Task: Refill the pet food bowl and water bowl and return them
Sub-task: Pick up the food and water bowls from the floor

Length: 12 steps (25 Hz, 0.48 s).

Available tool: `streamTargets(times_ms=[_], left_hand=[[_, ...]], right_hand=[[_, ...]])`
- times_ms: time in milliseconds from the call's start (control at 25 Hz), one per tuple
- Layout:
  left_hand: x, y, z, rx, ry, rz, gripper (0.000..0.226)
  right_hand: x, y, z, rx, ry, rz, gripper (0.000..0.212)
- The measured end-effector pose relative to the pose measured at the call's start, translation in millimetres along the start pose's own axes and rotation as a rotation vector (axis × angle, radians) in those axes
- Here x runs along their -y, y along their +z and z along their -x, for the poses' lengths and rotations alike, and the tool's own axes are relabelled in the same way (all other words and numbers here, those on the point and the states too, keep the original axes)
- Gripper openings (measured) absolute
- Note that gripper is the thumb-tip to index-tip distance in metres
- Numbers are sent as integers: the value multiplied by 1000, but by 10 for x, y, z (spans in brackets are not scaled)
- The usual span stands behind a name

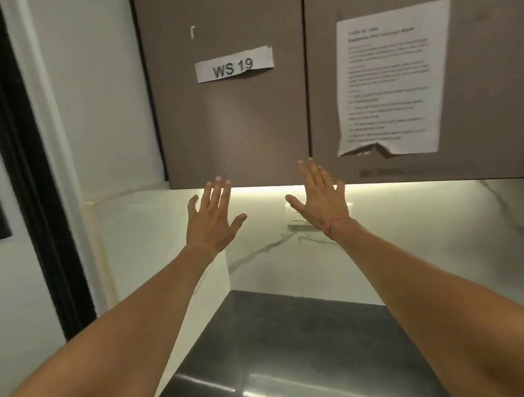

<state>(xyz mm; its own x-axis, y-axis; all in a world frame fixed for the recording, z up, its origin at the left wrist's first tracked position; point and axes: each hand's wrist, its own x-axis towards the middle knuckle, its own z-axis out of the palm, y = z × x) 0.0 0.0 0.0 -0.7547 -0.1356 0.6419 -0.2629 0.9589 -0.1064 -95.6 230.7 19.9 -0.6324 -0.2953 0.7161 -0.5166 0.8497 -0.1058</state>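
Left hand (212,215) raised below the wall cabinet (234,123), fingers straight and spread, holding nothing. Label "WS 19" (234,64) taped on the cabinet's left door. Right hand (320,199) likewise spread and empty, fingertips at the cabinet's lower edge; red band (336,224) on wrist. Printed sheet (391,80) on right door. Dark tabletop (294,349) beneath the cabinet. Bowls out of view.

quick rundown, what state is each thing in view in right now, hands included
left hand: open, fingers spread, raised, holding nothing
right hand: open, fingers spread, raised, holding nothing
left cabinet door: closed, "WS 19" label stuck on it
right cabinet door: closed
instruction sheet: stuck on the right door, bottom edge torn
under-cabinet light: on
wall socket: partly hidden behind the right hand
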Motion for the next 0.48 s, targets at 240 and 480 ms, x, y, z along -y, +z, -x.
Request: streamTargets(times_ms=[240,480], left_hand=[[866,62,711,103,-180,-128,80],[1966,-46,1829,192,-355,-192,80]], right_hand=[[872,579,135,109,-133,-80,80],[2307,940,530,242,-320,-251,80]])
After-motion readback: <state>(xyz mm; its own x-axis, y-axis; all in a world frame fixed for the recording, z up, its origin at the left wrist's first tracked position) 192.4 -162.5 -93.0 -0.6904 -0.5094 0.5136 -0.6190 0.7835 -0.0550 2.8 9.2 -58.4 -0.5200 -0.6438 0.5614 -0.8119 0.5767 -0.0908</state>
